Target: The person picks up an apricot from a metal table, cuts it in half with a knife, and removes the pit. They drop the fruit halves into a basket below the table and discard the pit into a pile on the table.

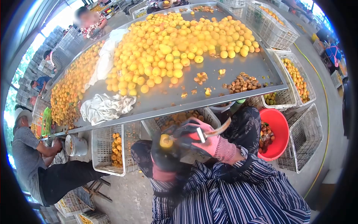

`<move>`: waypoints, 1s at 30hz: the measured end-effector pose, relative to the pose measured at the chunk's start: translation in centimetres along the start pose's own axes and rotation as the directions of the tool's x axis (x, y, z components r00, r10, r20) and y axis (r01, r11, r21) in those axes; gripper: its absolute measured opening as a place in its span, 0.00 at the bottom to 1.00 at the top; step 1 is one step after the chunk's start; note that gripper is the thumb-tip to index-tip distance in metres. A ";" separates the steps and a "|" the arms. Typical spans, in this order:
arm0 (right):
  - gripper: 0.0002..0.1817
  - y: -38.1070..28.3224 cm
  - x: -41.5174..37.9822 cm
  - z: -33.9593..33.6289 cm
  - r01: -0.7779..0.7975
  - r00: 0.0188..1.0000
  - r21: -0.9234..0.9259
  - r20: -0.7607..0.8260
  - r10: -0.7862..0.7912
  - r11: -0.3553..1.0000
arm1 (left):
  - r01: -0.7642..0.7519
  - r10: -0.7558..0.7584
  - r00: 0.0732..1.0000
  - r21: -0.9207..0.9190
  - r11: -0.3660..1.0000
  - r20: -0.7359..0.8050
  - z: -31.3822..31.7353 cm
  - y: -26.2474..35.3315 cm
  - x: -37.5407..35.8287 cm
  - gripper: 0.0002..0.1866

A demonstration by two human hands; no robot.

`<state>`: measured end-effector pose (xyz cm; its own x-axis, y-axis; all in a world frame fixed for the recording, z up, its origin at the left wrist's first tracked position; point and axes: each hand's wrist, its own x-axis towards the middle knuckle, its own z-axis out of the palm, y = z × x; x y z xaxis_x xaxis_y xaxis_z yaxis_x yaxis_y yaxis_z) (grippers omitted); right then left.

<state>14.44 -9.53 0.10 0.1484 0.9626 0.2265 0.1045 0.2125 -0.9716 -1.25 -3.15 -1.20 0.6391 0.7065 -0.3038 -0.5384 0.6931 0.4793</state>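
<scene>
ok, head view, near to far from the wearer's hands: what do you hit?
Left hand with a yellow fruit and right hand with a knife → crate of fruit under the table → table edge → pile of pits → heap of yellow fruit → far crates.

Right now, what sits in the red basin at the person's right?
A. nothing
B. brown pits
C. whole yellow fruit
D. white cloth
B: the red basin holds a dark brown heap like the pits piled on the table.
</scene>
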 end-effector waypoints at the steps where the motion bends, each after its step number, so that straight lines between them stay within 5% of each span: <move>1: 0.18 -0.4 -0.1 -0.5 -0.032 0.996 -0.106 0.082 0.041 0.994 | -0.007 0.011 0.995 0.045 0.999 -0.099 -0.5 0.0 0.2 0.21; 2: 0.18 -0.9 -0.2 -0.7 -0.057 0.983 -0.213 0.157 0.092 0.975 | -0.006 0.024 0.980 0.091 0.996 -0.196 -0.8 -0.1 0.3 0.21; 3: 0.17 -1.7 -0.1 -0.2 -0.098 0.989 -0.026 0.112 0.101 0.995 | -0.001 0.019 0.980 0.091 0.996 -0.196 -0.8 -0.5 0.4 0.21; 5: 0.15 -1.4 -0.5 -0.3 -0.070 0.993 -0.042 0.089 0.074 0.997 | -0.228 0.346 0.933 0.581 0.781 -0.099 -0.4 -1.5 0.6 0.24; 8: 0.14 -1.3 -0.8 -0.2 -0.032 0.997 -0.114 0.070 0.040 0.993 | -0.301 0.378 0.925 0.663 0.685 0.030 -1.7 -1.7 1.1 0.20; 9: 0.14 -1.4 -0.8 -0.2 -0.020 0.997 -0.172 0.073 0.033 0.985 | -0.299 0.377 0.926 0.665 0.684 0.028 -1.8 -1.4 1.0 0.20; 11: 0.14 -2.0 -0.9 -0.4 -0.081 0.996 -0.119 0.027 0.085 0.990 | -0.023 0.055 0.996 0.428 0.903 -0.064 -1.1 -0.6 0.5 0.21; 14: 0.14 -0.6 -1.1 -0.3 -0.151 0.989 -0.032 -0.004 0.151 0.988 | -0.019 0.101 0.978 0.409 0.912 -0.182 0.9 -0.5 0.2 0.17; 18: 0.14 -0.7 -1.1 -0.5 -0.269 0.963 0.054 0.045 0.267 0.962 | -0.186 0.236 0.968 0.396 0.899 -0.081 0.8 -0.9 -0.1 0.16; 19: 0.14 -0.8 -1.0 -0.6 -0.313 0.948 0.079 0.078 0.308 0.946 | -0.399 0.421 0.885 0.788 0.469 0.198 0.6 -0.8 -0.1 0.17; 20: 0.14 -0.5 -1.1 -0.6 -0.312 0.949 0.080 0.078 0.306 0.947 | -0.510 0.397 0.757 0.849 -0.139 0.519 0.5 -0.7 0.2 0.19; 23: 0.15 0.9 -1.7 -0.3 -0.237 0.971 0.090 0.036 0.235 0.967 | -0.639 0.364 0.702 0.767 -0.058 0.612 -1.0 -1.0 1.6 0.19; 25: 0.15 1.2 -1.4 -0.2 -0.241 0.959 -0.239 0.090 0.269 0.941 | -0.602 0.332 0.738 0.795 -0.068 0.587 -1.0 -0.8 1.9 0.20; 26: 0.15 1.3 -1.5 -0.6 -0.239 0.960 -0.236 0.085 0.265 0.942 | -0.564 0.298 0.773 0.822 -0.078 0.560 -1.1 -0.7 2.1 0.21; 27: 0.15 1.3 -1.7 -1.3 -0.290 0.956 -0.029 0.033 0.291 0.956 | -0.382 0.246 0.914 0.889 0.253 0.322 -3.6 -0.9 3.2 0.22; 28: 0.15 1.3 -1.7 -1.7 -0.319 0.946 0.179 -0.006 0.325 0.931 | -0.383 0.248 0.913 0.889 0.250 0.324 -3.1 -1.0 3.3 0.22; 30: 0.15 0.0 -1.2 -1.9 -0.254 0.966 0.057 -0.041 0.257 0.965 | -0.594 0.403 0.730 0.804 -0.024 0.551 -1.3 -1.1 3.5 0.24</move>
<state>16.17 -11.00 -0.05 0.2102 0.9773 -0.0280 0.0066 -0.0300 -0.9995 0.90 -1.24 -3.92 0.5523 0.7168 0.4256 0.0745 -0.5509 0.8312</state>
